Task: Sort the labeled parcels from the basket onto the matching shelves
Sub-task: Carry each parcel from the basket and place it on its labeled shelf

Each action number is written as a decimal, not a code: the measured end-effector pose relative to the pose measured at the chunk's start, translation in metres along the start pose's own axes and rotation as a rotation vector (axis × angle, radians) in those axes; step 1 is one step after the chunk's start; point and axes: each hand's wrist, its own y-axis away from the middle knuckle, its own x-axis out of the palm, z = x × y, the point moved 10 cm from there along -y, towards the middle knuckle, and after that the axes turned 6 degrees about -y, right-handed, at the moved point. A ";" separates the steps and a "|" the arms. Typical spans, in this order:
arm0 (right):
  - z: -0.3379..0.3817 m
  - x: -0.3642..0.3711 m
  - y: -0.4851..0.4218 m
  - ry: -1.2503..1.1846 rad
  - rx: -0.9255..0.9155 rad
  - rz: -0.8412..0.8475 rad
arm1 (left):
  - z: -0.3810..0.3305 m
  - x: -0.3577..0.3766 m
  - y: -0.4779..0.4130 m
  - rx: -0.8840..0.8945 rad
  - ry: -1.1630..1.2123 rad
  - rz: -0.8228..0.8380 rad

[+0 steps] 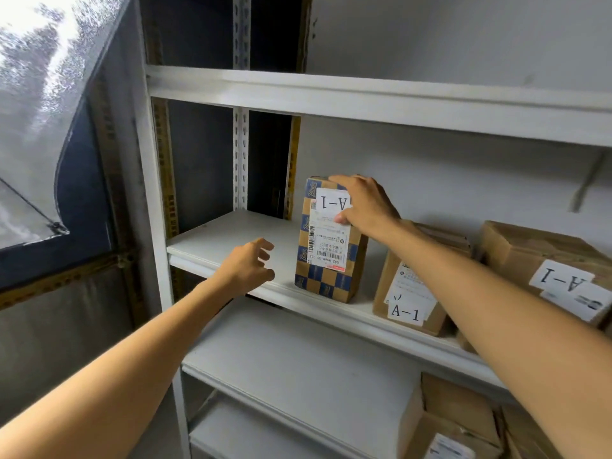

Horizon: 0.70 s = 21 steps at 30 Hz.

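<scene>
A brown parcel with a blue checker pattern stands upright on the middle white shelf. Its "A-1" label is upside down. My right hand grips the parcel's top right corner, thumb on the front label. My left hand hovers above the shelf's front edge, left of the parcel, fingers loosely curled and holding nothing. To the right on the same shelf sit two more brown boxes: one labelled "A-1" and another with its "A-1" label upside down. The basket is out of view.
An upper shelf runs above. A lower shelf holds cardboard boxes at the right. White slotted uprights frame the rack. A window lies to the left.
</scene>
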 end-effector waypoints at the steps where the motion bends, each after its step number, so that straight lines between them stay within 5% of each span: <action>1: -0.004 -0.003 0.002 -0.009 0.004 -0.005 | -0.004 0.007 -0.002 0.006 0.003 0.008; 8: -0.017 -0.016 0.011 -0.005 -0.008 0.042 | -0.021 0.023 0.000 0.000 -0.025 0.005; 14: 0.057 -0.003 0.026 0.056 -0.362 -0.047 | -0.010 -0.033 0.038 -0.094 -0.150 -0.128; 21: 0.185 0.086 0.070 -0.210 -0.655 0.288 | 0.032 -0.121 0.177 -0.451 -0.325 -0.402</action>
